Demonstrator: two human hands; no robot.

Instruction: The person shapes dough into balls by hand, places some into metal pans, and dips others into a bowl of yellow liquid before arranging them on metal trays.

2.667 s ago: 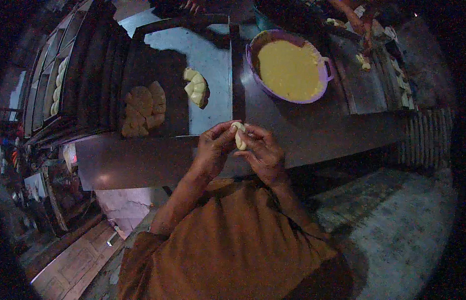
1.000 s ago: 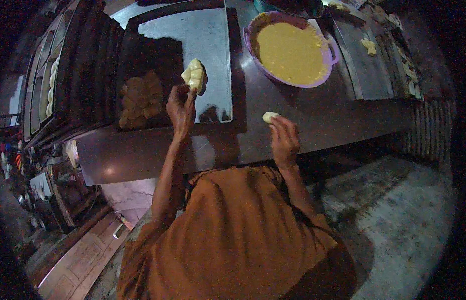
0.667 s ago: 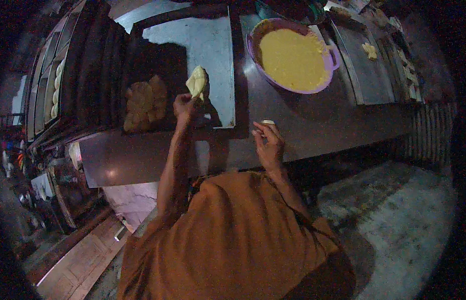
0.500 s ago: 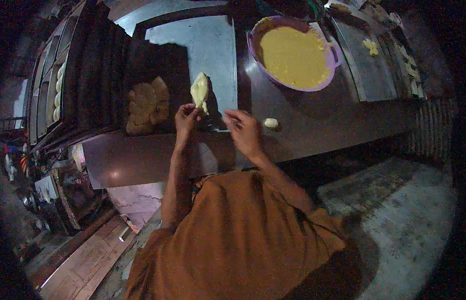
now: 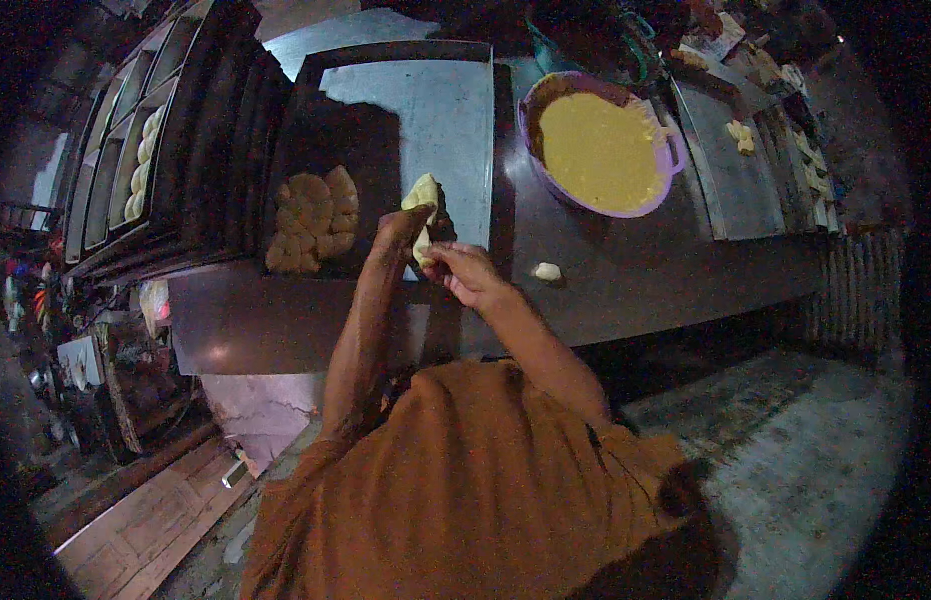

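A strip of pale yellow dough (image 5: 424, 190) hangs over the dark metal tray in front of me. My left hand (image 5: 396, 230) is closed round its middle, hiding part of it. At the dough's lower end, the fingers of my right hand (image 5: 466, 272) are pinched together on it. To the right of that hand, a small whitish dough piece (image 5: 548, 271) lies by itself on the table. Left of my hands, a cluster of brownish rounded pieces (image 5: 314, 220) rests in the near left corner of the tray (image 5: 451, 110); shadow hides their detail.
A purple tub (image 5: 676, 155) of yellow mixture (image 5: 601, 150) stands at the far right on the dark table (image 5: 676, 260). Beyond it lies another metal tray (image 5: 731, 190) with a small pale piece (image 5: 741, 137). Stacked trays (image 5: 176, 140) stand on the left, some holding pale dough.
My right hand has moved left and taken hold of the dough's lower end. My left hand now wraps the dough's middle. The view has shifted slightly.
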